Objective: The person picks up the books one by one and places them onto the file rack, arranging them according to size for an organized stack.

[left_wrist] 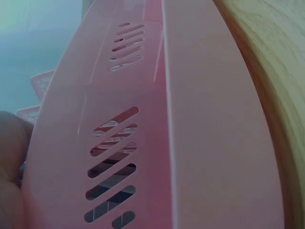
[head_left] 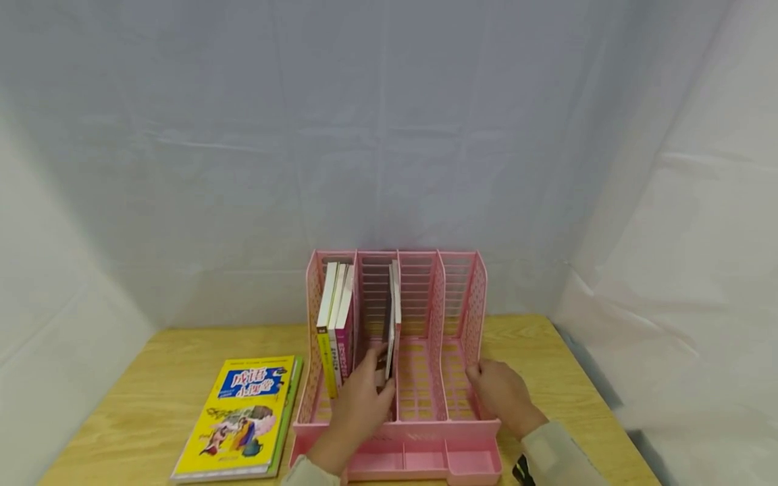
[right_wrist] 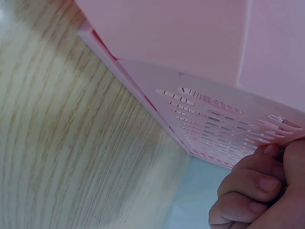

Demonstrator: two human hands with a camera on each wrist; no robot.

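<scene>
Pale sheeting [head_left: 243,169] surrounds the wooden table [head_left: 121,405], where a pink rack [head_left: 422,429] stands. The right hand [head_left: 504,397] grips the rack's right wall at its front edge; keeping that brace firm should stop it sliding. The left hand [head_left: 360,405] seems to pinch a thin book [head_left: 391,341] in the second compartment from the left, beside its right divider; best kept straight and clear of that divider. The book stands near upright, front edge toward the person, long axis apparently vertical.
</scene>
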